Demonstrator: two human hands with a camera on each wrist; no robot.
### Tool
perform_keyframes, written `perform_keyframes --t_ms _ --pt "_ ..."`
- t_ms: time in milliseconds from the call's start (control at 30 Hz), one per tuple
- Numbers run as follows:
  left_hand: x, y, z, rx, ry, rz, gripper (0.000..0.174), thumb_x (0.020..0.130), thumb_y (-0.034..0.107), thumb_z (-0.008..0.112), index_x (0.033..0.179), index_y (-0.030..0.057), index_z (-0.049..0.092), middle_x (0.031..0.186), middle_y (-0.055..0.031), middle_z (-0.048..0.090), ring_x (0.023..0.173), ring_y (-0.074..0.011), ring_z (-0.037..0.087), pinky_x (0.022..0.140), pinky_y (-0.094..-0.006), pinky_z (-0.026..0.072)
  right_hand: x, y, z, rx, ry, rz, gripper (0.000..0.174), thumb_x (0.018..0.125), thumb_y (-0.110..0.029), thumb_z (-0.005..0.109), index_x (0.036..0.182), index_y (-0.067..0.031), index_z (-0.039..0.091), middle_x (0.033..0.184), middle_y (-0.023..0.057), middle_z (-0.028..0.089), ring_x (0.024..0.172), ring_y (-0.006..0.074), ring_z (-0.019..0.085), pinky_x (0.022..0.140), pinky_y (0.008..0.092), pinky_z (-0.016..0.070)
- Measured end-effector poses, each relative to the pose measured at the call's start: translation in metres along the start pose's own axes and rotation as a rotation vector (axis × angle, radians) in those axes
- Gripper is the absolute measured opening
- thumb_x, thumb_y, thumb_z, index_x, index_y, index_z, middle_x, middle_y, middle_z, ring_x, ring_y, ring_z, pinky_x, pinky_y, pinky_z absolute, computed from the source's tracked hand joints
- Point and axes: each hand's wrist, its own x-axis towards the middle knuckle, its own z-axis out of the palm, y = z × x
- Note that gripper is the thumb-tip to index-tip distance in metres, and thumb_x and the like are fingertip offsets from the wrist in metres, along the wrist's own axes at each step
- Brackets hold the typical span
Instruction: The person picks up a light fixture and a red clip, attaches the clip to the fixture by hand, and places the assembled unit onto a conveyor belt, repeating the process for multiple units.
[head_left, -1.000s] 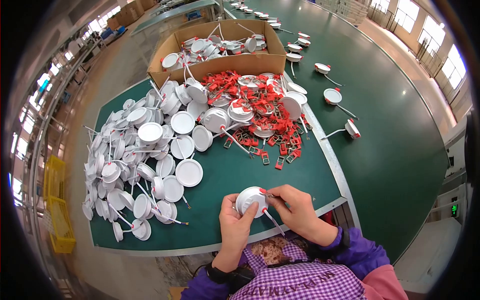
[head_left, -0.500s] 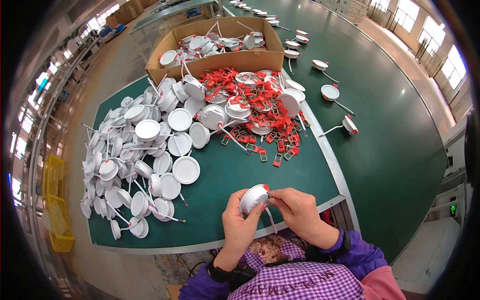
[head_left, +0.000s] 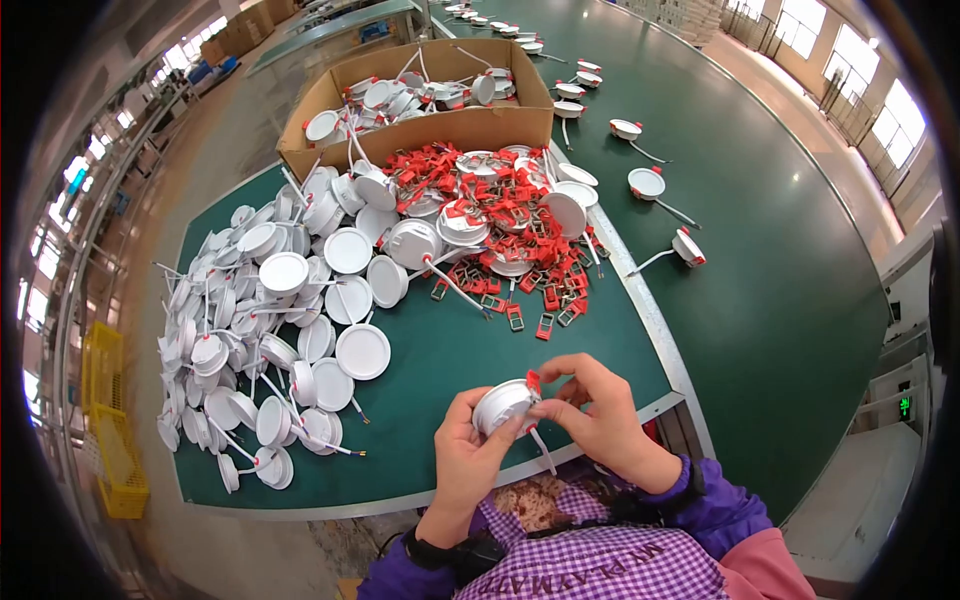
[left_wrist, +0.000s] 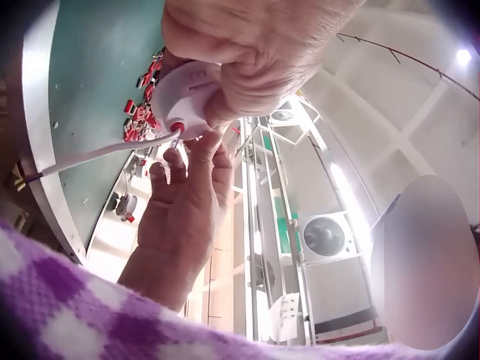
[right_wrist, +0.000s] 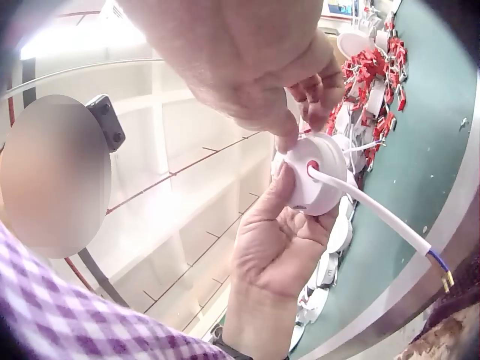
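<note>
A round white downlight [head_left: 503, 405] with a white cord is held in my left hand [head_left: 468, 450], thumb across its back and fingers round its rim. A red spring clip [head_left: 533, 379] stands up at its right edge. My right hand [head_left: 600, 415] works at this clip, index finger bent over beside it and thumb tip at the lamp's edge. In the right wrist view the cord [right_wrist: 375, 210] leaves a red grommet on the lamp and ends in bare wires. The clip's metal part is mostly hidden by the fingers.
A large heap of white downlights [head_left: 285, 272] covers the left of the green table. Red clips [head_left: 515, 215] lie piled at its middle back, before a cardboard box [head_left: 440, 130] of lamps. Downlights with clips [head_left: 646, 183] line the green belt [head_left: 760, 260] on the right.
The red clip now stands up more plainly at the lamp's edge. My right index finger has lifted and spread away from the thumb. The camera view has shifted slightly.
</note>
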Motion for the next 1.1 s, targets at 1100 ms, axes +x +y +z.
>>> perform_keyframes --t_ms 1100 --pt "0.000 0.005 -0.052 -0.472 0.193 -0.339 0.034 0.081 -0.002 0.059 0.112 0.0013 0.044 0.104 -0.0105 0.057 0.090 -0.0211 0.061 0.072 -0.0356 0.0558 0.054 0.038 -0.010 -0.690 -0.315 -0.098 0.014 0.079 -0.005 0.057 0.091 0.0002 0.052 0.084 0.0160 0.057 0.077 0.0297 0.059 0.067 0.0365 0.0488"
